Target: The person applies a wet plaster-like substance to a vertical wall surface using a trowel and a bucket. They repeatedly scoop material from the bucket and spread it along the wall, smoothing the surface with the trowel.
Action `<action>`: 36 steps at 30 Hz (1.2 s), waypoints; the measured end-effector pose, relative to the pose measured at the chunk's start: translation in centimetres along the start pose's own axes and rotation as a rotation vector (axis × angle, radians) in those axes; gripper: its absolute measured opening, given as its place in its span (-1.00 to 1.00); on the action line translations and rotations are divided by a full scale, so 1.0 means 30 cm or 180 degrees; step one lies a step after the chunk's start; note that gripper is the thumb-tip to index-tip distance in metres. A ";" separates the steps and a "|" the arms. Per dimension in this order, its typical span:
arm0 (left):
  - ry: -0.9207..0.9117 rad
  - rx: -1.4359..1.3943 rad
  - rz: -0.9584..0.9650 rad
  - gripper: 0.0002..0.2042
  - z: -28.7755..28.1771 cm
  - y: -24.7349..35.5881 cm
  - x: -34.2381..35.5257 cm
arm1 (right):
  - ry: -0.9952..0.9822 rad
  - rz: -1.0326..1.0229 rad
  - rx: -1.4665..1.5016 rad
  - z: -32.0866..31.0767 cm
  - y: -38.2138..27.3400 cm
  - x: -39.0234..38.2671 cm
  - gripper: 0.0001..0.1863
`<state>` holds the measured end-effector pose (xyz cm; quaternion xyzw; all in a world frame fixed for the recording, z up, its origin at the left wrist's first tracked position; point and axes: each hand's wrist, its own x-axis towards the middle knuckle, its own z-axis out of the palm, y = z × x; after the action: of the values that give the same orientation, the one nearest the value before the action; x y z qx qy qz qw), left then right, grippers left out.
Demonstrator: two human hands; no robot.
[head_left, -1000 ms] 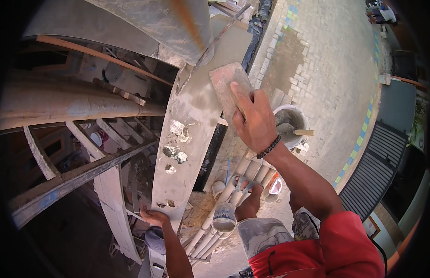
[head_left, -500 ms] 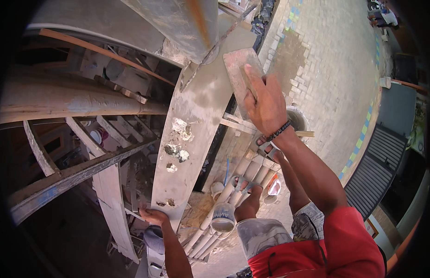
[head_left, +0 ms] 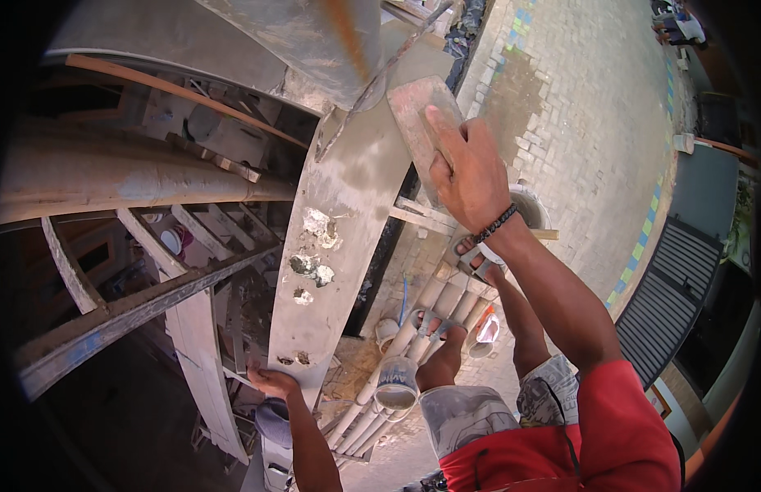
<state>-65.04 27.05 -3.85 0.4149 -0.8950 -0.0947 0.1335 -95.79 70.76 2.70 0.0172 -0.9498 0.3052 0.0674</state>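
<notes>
A flat, worn rectangular plastering float (head_left: 403,105) is gripped in my right hand (head_left: 472,176), fingers wrapped round its handle. The float lies along the right edge of a long grey concrete ledge (head_left: 344,209), by its far end, where the surface looks damp and darker. Whether its face presses on the concrete cannot be seen. White patches and rough holes mark the ledge's middle and near part. My left hand (head_left: 271,381) holds the left edge of the ledge at its near end; some of its fingers are hidden behind that edge.
Beneath my sandalled feet runs a platform of round poles (head_left: 368,418), with a mortar-smeared bucket (head_left: 395,385) on it. A rusty-streaked grey column (head_left: 315,49) and a thin rod (head_left: 385,78) rise at the ledge's far end. Timber framing (head_left: 151,303) stands left; paved street (head_left: 594,123) lies below right.
My right hand and the float have shifted slightly up and to the left along the ledge. My left hand has stayed at the ledge's near edge.
</notes>
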 end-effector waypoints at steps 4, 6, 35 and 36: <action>0.0023 0.0300 0.0090 -0.76 -0.012 -0.038 0.002 | -0.0419 -0.0139 0.0203 -0.097 -0.016 -0.138 -0.39; 0.0100 0.0225 0.0060 -0.75 -0.006 -0.035 -0.001 | -0.0141 -0.0003 0.0293 -0.132 0.024 -0.126 -0.36; -0.0047 0.0207 -0.0083 -0.66 -0.013 -0.004 -0.004 | -0.0272 0.0034 0.0304 -0.084 0.016 -0.135 -0.45; -0.0030 0.0215 -0.0053 -0.66 -0.018 -0.003 -0.003 | -0.0302 0.0027 0.0403 -0.124 0.030 -0.155 -0.43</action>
<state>-64.75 27.04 -3.39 0.4262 -0.8948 -0.0675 0.1143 -90.81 73.62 4.54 0.0318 -0.9307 0.3638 0.0198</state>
